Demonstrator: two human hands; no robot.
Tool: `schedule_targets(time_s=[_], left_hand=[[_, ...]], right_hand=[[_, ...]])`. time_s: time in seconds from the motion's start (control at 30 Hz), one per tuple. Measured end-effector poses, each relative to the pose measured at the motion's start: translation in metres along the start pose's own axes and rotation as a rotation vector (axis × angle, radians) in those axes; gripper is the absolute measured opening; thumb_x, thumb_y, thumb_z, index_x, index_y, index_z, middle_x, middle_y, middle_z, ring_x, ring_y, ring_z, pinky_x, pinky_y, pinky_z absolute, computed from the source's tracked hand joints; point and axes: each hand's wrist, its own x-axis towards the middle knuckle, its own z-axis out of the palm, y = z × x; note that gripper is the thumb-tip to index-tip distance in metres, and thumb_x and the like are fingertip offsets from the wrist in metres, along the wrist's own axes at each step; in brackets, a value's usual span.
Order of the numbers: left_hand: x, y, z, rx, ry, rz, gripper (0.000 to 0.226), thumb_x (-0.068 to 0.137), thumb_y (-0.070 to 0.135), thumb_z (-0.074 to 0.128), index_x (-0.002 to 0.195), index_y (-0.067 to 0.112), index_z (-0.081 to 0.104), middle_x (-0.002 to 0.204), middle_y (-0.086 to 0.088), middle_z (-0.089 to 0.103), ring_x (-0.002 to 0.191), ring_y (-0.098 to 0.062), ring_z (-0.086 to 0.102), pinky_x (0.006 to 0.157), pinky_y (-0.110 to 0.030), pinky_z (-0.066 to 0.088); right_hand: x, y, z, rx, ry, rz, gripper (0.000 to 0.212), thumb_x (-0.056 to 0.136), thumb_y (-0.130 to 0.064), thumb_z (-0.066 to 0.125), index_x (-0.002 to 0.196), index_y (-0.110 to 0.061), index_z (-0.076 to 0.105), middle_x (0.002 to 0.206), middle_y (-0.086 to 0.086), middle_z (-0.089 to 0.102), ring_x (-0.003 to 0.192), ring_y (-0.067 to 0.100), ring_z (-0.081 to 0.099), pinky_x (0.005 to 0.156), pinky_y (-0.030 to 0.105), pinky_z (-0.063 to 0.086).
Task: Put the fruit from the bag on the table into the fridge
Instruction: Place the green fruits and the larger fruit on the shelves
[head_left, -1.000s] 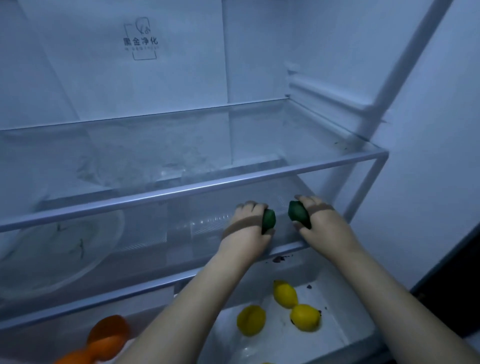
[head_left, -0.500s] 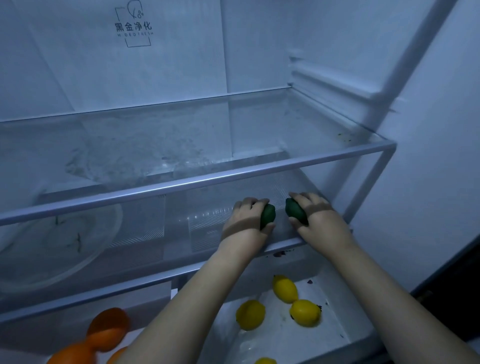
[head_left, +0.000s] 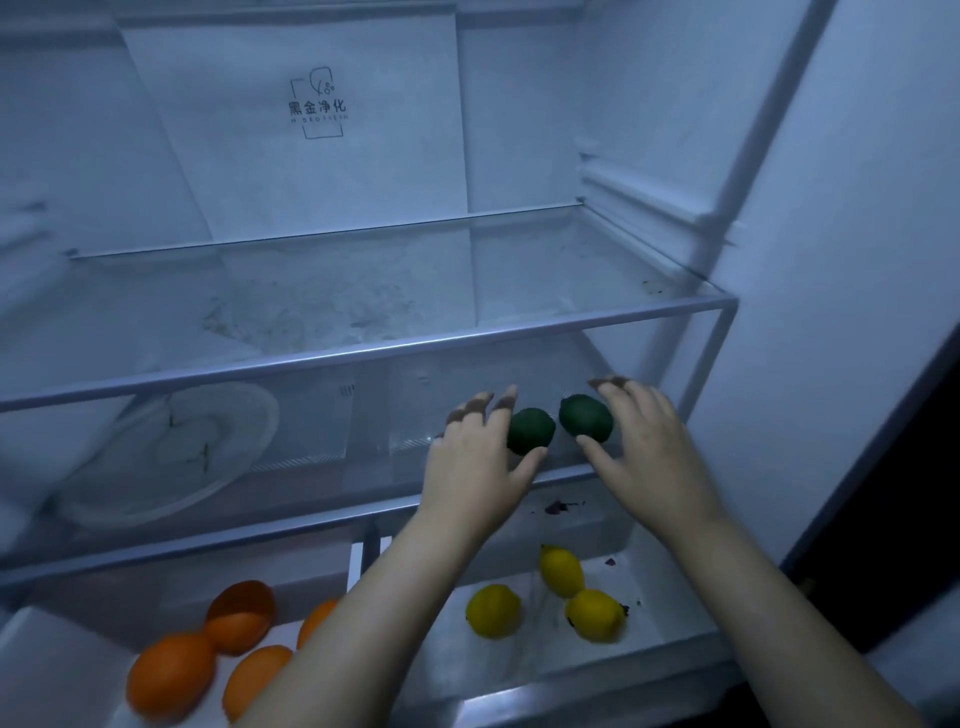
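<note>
Two dark green round fruits lie side by side on the lower glass shelf (head_left: 291, 525) of the open fridge. The left green fruit (head_left: 530, 431) rests against the thumb of my left hand (head_left: 478, 467), whose fingers are spread apart beside it. The right green fruit (head_left: 584, 418) sits just left of my right hand (head_left: 649, 452), fingers also spread, thumb under the fruit. Neither hand is closed around its fruit. Below, the right drawer (head_left: 597, 670) holds three yellow lemons (head_left: 493, 610) and the left drawer holds several oranges (head_left: 171, 675).
A clear plate or bowl (head_left: 171, 457) sits on the left of the lower shelf. The upper glass shelf (head_left: 363, 353) hangs just above my hands. The fridge's right wall (head_left: 831, 312) is close to my right hand. A small dark stain (head_left: 558, 506) marks the drawer cover.
Both hands have opened: the fingers that were wrapped around the green fruits are now spread, and the fruits rest on the shelf. The view has shifted slightly downward and closer.
</note>
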Motion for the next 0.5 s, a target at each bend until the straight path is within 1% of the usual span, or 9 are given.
schedule_targets(time_s=[0.1,0.2,0.27,0.37,0.5], left_hand=[[-0.021,0.008,-0.015,-0.003,0.079,0.025,0.068,0.09,0.058,0.044,0.147,0.027,0.025,0.144,0.0,0.039,0.131,-0.017,0.034,0.099,-0.036,0.039],[-0.048,0.013,-0.03,0.011,0.118,0.003,0.068,0.089,0.057,0.044,0.147,0.026,0.025,0.146,0.0,0.036,0.135,-0.016,0.03,0.103,-0.036,0.036],[-0.07,0.014,-0.038,0.042,0.144,-0.029,0.069,0.089,0.06,0.04,0.147,0.025,0.027,0.146,-0.001,0.038,0.135,-0.018,0.031,0.103,-0.036,0.036],[-0.105,0.011,-0.053,0.095,0.204,-0.074,0.07,0.086,0.062,0.032,0.143,0.022,0.036,0.14,-0.004,0.046,0.13,-0.02,0.039,0.098,-0.038,0.041],[-0.16,-0.005,-0.079,0.157,0.29,-0.176,0.066,0.084,0.057,0.039,0.138,0.019,0.045,0.133,-0.004,0.053,0.123,-0.022,0.047,0.09,-0.038,0.046]], right_hand=[[-0.012,-0.011,-0.011,0.066,-0.015,-0.056,0.055,0.088,-0.034,0.06,0.138,-0.018,0.042,0.133,0.0,0.048,0.127,0.016,0.039,0.107,0.033,0.034],[-0.025,-0.027,-0.019,0.112,-0.015,-0.128,0.053,0.089,-0.033,0.06,0.137,-0.019,0.043,0.133,-0.001,0.048,0.125,0.015,0.04,0.105,0.029,0.032],[-0.036,-0.042,-0.02,0.152,-0.024,-0.169,0.053,0.088,-0.031,0.061,0.136,-0.019,0.044,0.133,-0.001,0.049,0.125,0.016,0.041,0.104,0.03,0.034],[-0.053,-0.067,-0.02,0.203,-0.048,-0.255,0.052,0.089,-0.032,0.06,0.136,-0.017,0.045,0.132,0.0,0.05,0.125,0.017,0.042,0.104,0.033,0.036],[-0.075,-0.106,-0.016,0.266,-0.092,-0.364,0.051,0.089,-0.037,0.052,0.135,-0.016,0.045,0.131,0.001,0.051,0.123,0.019,0.043,0.104,0.034,0.037]])
